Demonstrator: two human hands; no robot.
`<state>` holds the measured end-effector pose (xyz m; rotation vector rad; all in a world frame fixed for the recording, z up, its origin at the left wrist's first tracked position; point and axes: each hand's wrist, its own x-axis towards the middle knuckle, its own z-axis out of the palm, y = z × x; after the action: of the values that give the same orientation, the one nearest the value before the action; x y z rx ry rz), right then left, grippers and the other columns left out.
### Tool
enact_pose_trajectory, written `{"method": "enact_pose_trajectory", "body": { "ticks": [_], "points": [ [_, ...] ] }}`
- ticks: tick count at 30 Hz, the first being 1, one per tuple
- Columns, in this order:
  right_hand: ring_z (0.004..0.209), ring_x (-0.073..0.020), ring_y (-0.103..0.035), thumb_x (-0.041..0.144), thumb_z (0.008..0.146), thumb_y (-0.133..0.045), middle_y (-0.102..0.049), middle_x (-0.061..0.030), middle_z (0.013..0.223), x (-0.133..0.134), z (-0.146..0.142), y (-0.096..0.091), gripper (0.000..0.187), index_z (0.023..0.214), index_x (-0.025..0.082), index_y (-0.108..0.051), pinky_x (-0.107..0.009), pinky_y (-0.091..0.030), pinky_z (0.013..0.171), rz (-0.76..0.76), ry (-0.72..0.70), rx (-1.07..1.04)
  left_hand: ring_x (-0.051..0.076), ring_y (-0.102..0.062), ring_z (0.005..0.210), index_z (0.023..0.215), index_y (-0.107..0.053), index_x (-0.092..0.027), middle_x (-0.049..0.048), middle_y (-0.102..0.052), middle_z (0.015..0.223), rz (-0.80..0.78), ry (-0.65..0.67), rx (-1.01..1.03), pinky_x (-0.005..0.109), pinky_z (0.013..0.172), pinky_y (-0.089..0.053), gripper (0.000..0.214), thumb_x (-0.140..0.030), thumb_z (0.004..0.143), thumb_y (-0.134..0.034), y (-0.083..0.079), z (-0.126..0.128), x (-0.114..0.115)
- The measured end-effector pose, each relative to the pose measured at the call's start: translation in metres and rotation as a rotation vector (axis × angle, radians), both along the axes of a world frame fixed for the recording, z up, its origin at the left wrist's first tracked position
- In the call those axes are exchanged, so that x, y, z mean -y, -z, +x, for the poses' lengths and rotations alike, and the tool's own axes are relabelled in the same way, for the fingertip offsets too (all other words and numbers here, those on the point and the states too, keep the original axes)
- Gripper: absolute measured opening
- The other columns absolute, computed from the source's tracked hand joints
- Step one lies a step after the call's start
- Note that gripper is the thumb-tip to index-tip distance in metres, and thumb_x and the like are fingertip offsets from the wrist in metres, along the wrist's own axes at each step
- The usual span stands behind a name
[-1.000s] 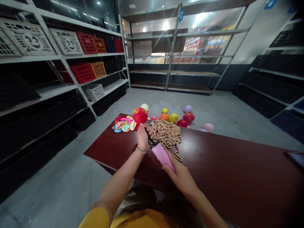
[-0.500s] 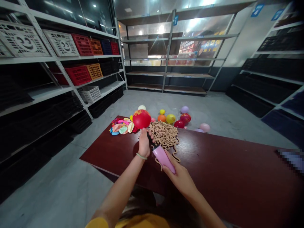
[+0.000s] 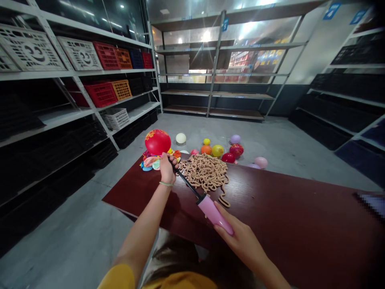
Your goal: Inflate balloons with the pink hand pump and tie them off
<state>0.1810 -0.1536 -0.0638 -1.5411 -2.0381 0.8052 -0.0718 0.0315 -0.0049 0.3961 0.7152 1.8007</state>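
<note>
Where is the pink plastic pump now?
Head view, lower centre: pink plastic pump in the right hand, over the dark-red table, beside the tan cord pile.

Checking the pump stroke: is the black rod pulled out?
Yes, the black rod spans the gap between left hand and pink barrel.

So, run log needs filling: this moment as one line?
left hand: holds red balloon on pink pump nozzle | right hand: grips pump body, rod extended | table: cord pile, flat balloons

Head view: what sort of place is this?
Probably a warehouse or stockroom: tall metal shelving racks, plastic crates on them, a bare concrete floor and blue numbered signs. The left hand holds a red balloon, the right hand a pink pump.
</note>
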Motion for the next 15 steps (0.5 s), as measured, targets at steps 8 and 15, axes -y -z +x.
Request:
{"method": "enact_pose_trajectory", "body": {
  "ticks": [8,15],
  "points": [
    [0.133,-0.0272,-0.055,0.044,0.096,-0.049,-0.053,-0.0034,0.148,-0.029,-0.035,-0.007,0.063,0.156,0.033,-0.031,-0.042,-0.048,0.105,-0.025,0.066,-0.110,0.007,-0.041,0.044,0.081,-0.045,-0.020,-0.0061,-0.043,0.061,0.012,0.161,-0.074,0.016,0.037,-0.031,0.032,-0.048,0.091,-0.059,0.031,0.060,0.033],
    [0.140,-0.0254,-0.046,0.044,0.095,-0.052,-0.043,-0.0039,0.155,-0.019,-0.019,-0.006,0.068,0.157,0.029,-0.028,-0.041,-0.041,0.113,-0.022,0.009,-0.099,0.007,-0.042,0.042,0.080,-0.044,-0.021,-0.0061,-0.043,0.059,0.021,0.100,-0.101,0.016,0.037,-0.031,0.028,-0.043,0.095,-0.054,0.012,0.025,0.007]
  ]
}}
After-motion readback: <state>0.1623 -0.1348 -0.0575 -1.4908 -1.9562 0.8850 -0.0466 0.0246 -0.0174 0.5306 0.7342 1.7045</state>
